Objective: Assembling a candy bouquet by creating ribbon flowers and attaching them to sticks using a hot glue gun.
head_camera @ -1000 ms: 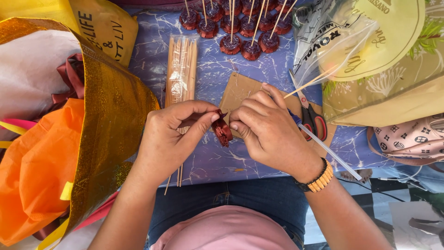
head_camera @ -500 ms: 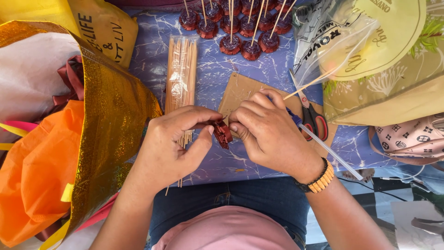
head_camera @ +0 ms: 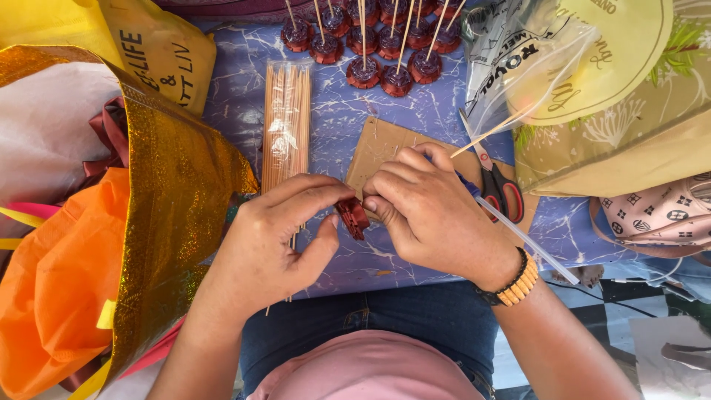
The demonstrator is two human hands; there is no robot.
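Since the earlier frame both hands have barely shifted, fingers staying pinched. The left hand (head_camera: 274, 237) and right hand (head_camera: 433, 215) close on a small dark red ribbon rosette (head_camera: 352, 216) between them, above a brown card (head_camera: 378, 148) on the blue marbled counter (head_camera: 341, 118), beside wooden skewers (head_camera: 286, 126).

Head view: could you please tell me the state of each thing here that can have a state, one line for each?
left hand: fingers pinched on the dark red ribbon piece
right hand: fingers pinched on the same piece
dark red ribbon piece: folded, held above the table
skewer pack: lying flat, in clear wrap
scissors: shut, lying on the table
ribbon rosettes: finished, each on a stick
gold bag: open
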